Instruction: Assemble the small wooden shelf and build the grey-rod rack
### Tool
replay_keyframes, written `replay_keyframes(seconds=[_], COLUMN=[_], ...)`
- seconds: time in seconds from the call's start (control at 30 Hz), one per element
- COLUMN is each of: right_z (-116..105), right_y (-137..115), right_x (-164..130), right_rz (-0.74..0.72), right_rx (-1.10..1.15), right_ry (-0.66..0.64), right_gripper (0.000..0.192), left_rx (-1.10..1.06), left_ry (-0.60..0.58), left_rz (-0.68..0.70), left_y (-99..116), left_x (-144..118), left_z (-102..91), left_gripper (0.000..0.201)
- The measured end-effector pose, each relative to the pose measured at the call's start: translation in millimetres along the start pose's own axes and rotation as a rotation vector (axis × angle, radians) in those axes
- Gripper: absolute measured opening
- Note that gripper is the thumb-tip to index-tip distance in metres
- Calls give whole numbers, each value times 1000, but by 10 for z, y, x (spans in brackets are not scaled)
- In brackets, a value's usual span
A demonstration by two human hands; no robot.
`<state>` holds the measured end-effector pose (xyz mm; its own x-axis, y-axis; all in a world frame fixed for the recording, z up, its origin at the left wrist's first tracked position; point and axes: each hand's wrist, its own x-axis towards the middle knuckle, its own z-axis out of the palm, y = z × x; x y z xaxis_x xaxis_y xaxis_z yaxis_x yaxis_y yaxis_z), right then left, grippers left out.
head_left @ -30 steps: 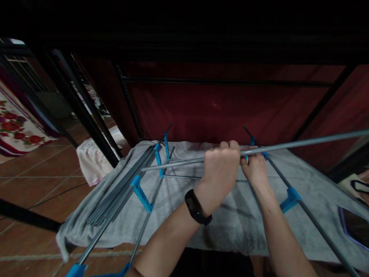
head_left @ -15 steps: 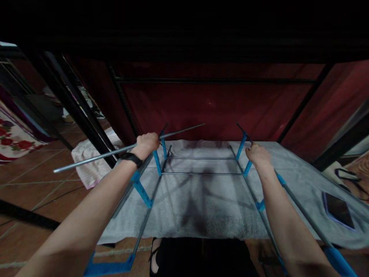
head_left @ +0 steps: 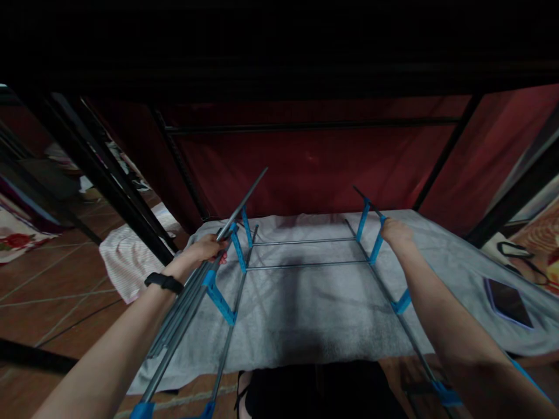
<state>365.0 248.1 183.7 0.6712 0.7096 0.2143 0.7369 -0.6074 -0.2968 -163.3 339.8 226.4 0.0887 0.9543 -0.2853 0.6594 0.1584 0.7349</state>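
Over the left of the towel (head_left: 305,308), a probably light, stiff rod (head_left: 244,201), best taken mid-length, is clasped by the left hand (head_left: 205,248), the frame (head_left: 220,299) by the right hand (head_left: 398,234).

Dim lighting; upper area near black. Soft shadows on grey cloth (head_left: 340,320). Faint glint on red backing (head_left: 305,174). Edges stretched, detail soft.

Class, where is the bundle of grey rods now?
In the head view, the bundle of grey rods lies on the left part of the grey cloth, left of a blue bracket, with the left hand over its far end.
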Motion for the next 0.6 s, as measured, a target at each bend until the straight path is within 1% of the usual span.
replay_keyframes(seconds=[0.07, 0.13, 0.23, 0.3, 0.4, 0.5, 0.6], right_z=[3, -27, -104, -154, -212, -258, -294], right_y=[48, 77, 117, 163, 256, 346, 417], right_x=[-15, -40, -124, -229, -439, -634, -750], right_rz=[-1, 7, -9, -4, 7, 1, -18], right_rx=[-78, -136, -185, -229, -280, -303, -302], right_ry=[-14, -51, -87, -107, -129, -113, -107], right_gripper=[46, 47, 46, 46, 45, 44, 42], left_rx=[22, 36, 50, 58, 87, 156, 225], left_ry=[34, 42, 17, 5, -17, -51, -69], left_rz=[12, 17, -6, -30, -25, 13, 70], left_y=[-5, 10, 33, -3, -169, -376, -499], left_x=[-9, -49, -158, -231, -308, -380, -493], left_z=[21, 33, 18, -14, -73, -116, -122], left_gripper=[18, 18, 18, 19, 20, 23, 26])
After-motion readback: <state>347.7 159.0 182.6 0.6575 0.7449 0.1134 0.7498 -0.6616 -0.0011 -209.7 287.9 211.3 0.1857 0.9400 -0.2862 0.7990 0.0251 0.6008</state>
